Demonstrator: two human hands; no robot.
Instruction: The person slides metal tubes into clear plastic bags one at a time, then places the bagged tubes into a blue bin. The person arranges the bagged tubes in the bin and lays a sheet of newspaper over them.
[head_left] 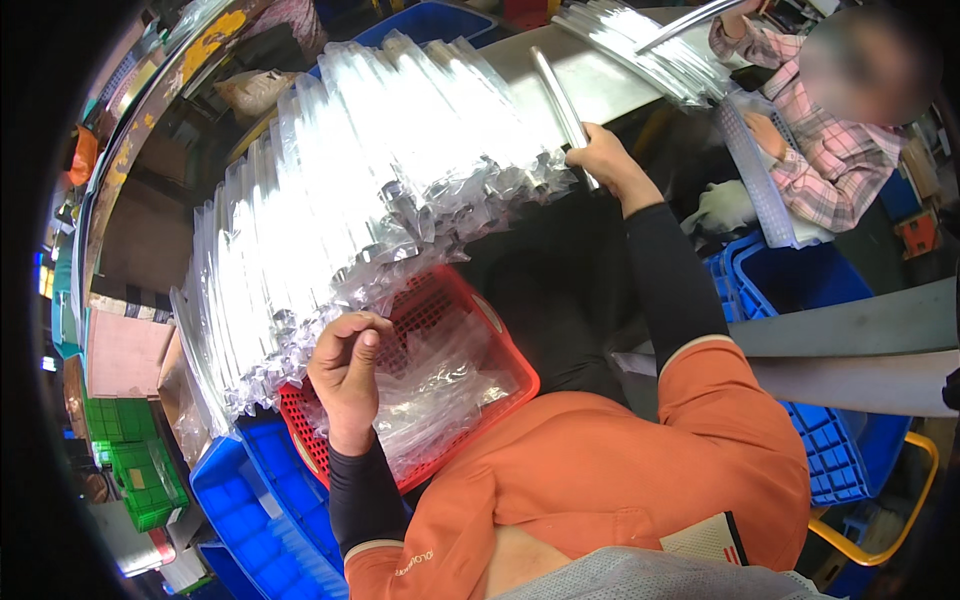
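Bags [452, 392] in basket [531, 380], tubes [385, 130] beyond

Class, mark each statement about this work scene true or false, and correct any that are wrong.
1. The person's bare right hand grips a shiny silver metal tube. True.
2. The person's bare left hand is nearer the red perforated plastic basket than the right hand is. True.
3. The basket is filled with wooden blocks. False: crumpled clear plastic lies in it.
4. A row of silver tubes in clear sleeves lies left of the gripped tube. True.
5. Nobody else is visible. False: a co-worker in pink plaid is at the upper right.
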